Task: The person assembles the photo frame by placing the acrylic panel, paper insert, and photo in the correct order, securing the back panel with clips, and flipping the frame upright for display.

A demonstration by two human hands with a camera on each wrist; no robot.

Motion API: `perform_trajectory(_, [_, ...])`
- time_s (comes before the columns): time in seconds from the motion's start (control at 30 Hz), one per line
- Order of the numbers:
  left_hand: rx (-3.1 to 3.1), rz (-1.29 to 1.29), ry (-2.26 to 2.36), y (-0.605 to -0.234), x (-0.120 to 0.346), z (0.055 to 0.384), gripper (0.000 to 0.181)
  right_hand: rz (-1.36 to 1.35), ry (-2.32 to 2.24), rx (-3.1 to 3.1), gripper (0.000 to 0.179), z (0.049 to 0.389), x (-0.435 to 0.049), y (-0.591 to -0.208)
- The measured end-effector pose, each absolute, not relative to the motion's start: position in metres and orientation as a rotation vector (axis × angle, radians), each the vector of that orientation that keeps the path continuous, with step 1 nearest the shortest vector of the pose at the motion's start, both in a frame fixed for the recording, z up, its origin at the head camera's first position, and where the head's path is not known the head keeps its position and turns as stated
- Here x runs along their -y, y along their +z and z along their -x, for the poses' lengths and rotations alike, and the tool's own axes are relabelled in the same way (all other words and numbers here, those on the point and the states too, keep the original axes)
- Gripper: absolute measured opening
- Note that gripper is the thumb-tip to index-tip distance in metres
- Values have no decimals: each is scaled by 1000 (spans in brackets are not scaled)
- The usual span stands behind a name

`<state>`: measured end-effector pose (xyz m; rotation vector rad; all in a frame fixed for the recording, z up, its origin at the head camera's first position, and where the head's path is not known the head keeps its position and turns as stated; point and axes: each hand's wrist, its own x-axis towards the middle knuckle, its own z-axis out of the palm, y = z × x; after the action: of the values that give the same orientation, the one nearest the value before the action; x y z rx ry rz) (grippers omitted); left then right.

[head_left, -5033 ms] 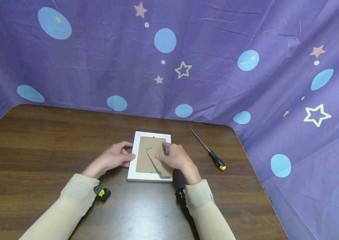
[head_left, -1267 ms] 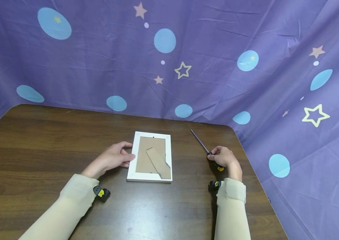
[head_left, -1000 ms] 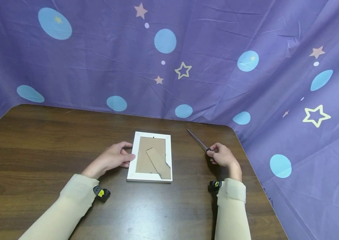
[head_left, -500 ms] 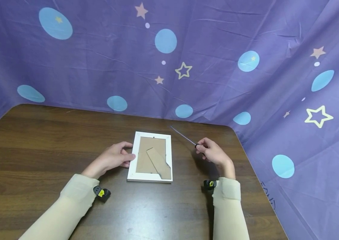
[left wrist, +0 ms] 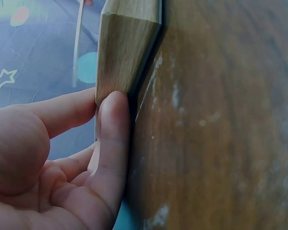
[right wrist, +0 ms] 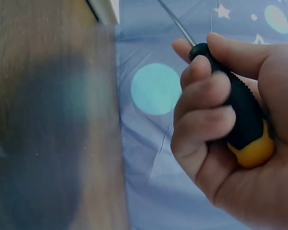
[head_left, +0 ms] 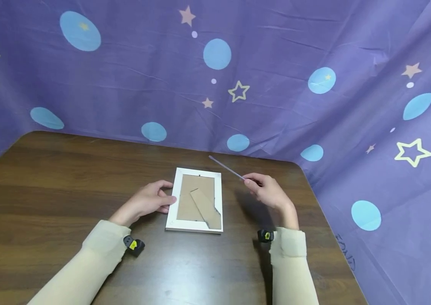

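A white picture frame [head_left: 218, 190] lies face down on the table, its brown backing board [head_left: 186, 199] up. A slanted stand flap [head_left: 207, 209] rests across the backing. My left hand [head_left: 148, 199] grips the frame's left edge between thumb and fingers; in the left wrist view the thumb [left wrist: 114, 129] presses the frame's side [left wrist: 122, 52]. Raised above the table to the right of the frame, my right hand [head_left: 270, 192] holds a screwdriver [right wrist: 245, 115]. Its black and yellow handle lies in the curled fingers, and the thin shaft [head_left: 224, 166] points up and left, apart from the frame.
The dark wooden table [head_left: 85, 178] reaches back to a purple curtain [head_left: 268, 51] with stars and blue spots. That curtain also closes the right side. Small black wrist cameras sit at the left cuff [head_left: 134, 245] and the right cuff [head_left: 265, 236].
My right hand has left the frame's backing, taken the screwdriver from the table, lifted it and brought it left toward the frame. My left hand has stayed on the frame's edge.
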<state>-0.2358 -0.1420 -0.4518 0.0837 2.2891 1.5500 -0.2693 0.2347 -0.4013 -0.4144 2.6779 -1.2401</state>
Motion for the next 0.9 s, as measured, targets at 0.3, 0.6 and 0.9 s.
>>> perform_trajectory(0.3, [-2292, -81, 1545, -450, 139, 235, 63, 685, -745, -2760, 24, 284, -233, -364])
perform_trajectory(0.6, [-2294, -67, 1544, -449, 143, 233, 64, 722, -406, -2749, 25, 304, -213, -325])
perform_trajectory(0.9, [-2266, -82, 1567, -447, 146, 236, 64, 749, -276, -2716, 26, 318, -202, -314])
